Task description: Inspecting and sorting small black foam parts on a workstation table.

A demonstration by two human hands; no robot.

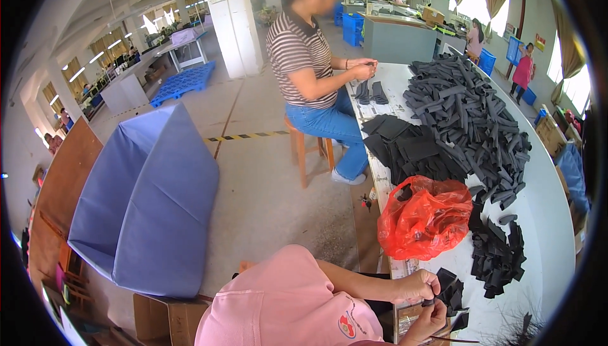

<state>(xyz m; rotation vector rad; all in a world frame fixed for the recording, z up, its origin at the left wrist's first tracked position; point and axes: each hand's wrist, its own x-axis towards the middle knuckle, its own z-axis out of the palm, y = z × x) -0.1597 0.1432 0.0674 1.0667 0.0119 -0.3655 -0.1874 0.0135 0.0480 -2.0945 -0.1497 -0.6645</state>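
At the table's near edge, my left hand (417, 286) pinches a small black fabric piece (429, 301) between thumb and fingers. Just below it, my right hand (427, 325) is closed on the same piece, near the bottom of the view. Several flat black fabric pieces (450, 291) lie right beside my fingers. A red plastic bag (425, 218), crumpled, sits on the table beyond my left hand. To its right is a pile of small black pieces (497, 258).
A large heap of rolled dark pieces (468, 108) and stacked flat black pieces (411, 143) cover the white table (544, 219). Across, a seated co-worker (310, 48) handles small pieces. At left stand a blue fabric bin (168, 207) and a cardboard box (168, 319).
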